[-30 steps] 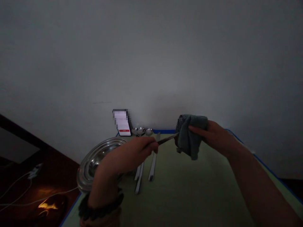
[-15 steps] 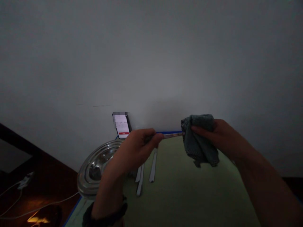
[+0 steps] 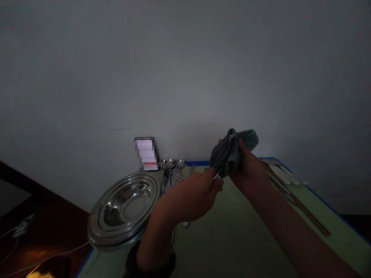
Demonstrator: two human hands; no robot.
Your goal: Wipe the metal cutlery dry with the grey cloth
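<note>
My left hand (image 3: pixel 193 195) is closed in a pinch on the handle of a thin metal utensil, most of which is hidden. Its far end runs into a grey-green cloth (image 3: pixel 232 152) that my right hand (image 3: pixel 247 170) grips bunched around it. Both hands are raised above the green table mat (image 3: pixel 232 239), almost touching each other. A stack of shiny steel plates (image 3: pixel 124 208) lies just left of my left hand.
Several spoons (image 3: pixel 172 166) lie at the back of the mat beside a phone (image 3: pixel 146 153) leaning on the wall. Long utensils and chopsticks (image 3: pixel 292 193) lie along the right edge. A dark wooden surface with cables (image 3: pixel 17 231) is at the left.
My hands have come together: the cloth has slid along the utensil toward my left hand, covering its shaft. The view has shifted, showing the utensils at the right.
</note>
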